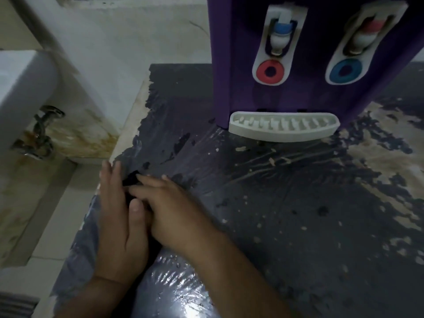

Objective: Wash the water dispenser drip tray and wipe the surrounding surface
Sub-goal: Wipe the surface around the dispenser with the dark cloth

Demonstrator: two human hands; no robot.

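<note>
Head view counts two bare hands, one dispenser, one tray. The left hand (pixel 119 216) lies flat near the counter's left edge, fingers straight and together, thumb laid across. The right hand (pixel 174 210) meets it from the right, its fingers also stretched out, neither hand curled. Between them sits one small dark scrap (pixel 131 179), soft-looking, pressed under the fingertips; what it is cannot be told.

One purple water dispenser (pixel 241 53), smooth plastic and boxy, stands at the back of the counter, well apart from the hands. It carries two white taps, a blue-capped tap (pixel 281 31) and a red-capped tap (pixel 372 28). Below them are two rings, a red ring (pixel 270 70) on the left and a blue ring (pixel 346 70) on the right. One white drip tray (pixel 284 134), a curved shallow plastic shape with a slotted grille, sits seated at the dispenser's foot.

The countertop (pixel 298 214) is dark, glossy-wet, with the coating worn away in ragged pale patches. At left are one white rounded basin (pixel 25 83) and one metal valve (pixel 40 131) on a rust-stained wall (pixel 114 53).
</note>
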